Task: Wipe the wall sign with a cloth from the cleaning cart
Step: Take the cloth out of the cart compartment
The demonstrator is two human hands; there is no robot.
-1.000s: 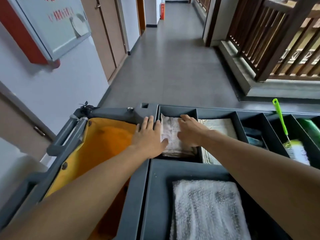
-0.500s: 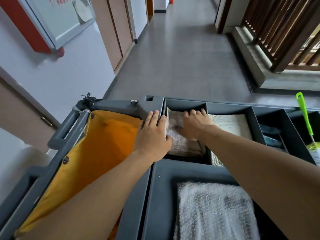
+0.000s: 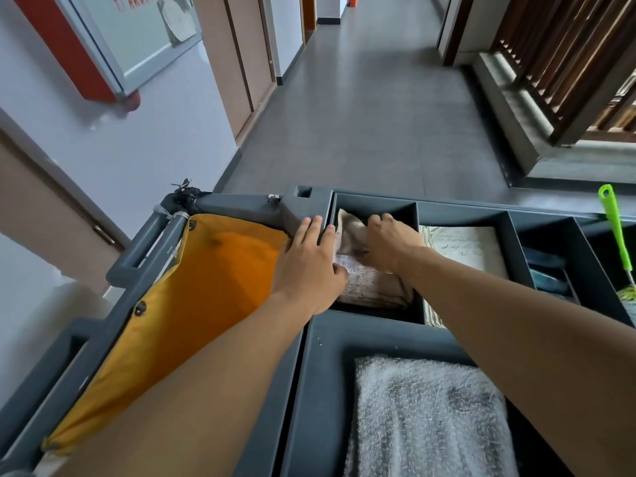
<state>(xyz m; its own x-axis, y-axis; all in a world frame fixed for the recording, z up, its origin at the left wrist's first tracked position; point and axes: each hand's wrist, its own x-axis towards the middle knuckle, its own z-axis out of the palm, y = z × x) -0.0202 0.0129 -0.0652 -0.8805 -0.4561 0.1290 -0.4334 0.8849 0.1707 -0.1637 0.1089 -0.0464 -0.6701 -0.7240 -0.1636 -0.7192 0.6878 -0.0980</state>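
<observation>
A stack of folded beige cloths (image 3: 373, 287) lies in the far left compartment of the grey cleaning cart (image 3: 309, 204). My right hand (image 3: 389, 244) is curled over the stack's far end, its fingers closed on the top cloth (image 3: 351, 227), whose edge is lifted and bunched. My left hand (image 3: 309, 266) rests flat on the cart's divider beside the compartment, its thumb touching the stack's left edge. The wall sign (image 3: 137, 32), a framed glass panel on a red backing, hangs on the white wall at the upper left.
A yellow waste bag (image 3: 192, 304) fills the cart's left side. A grey fluffy towel (image 3: 426, 418) lies in the near tray. A worn notebook (image 3: 464, 246) and a green-handled brush (image 3: 616, 232) sit in compartments to the right. Corridor floor ahead, wooden railing right.
My right hand has curled from flat to gripping and has pulled up the far edge of the top cloth. The left hand has stayed on the divider. The view has tilted slightly down.
</observation>
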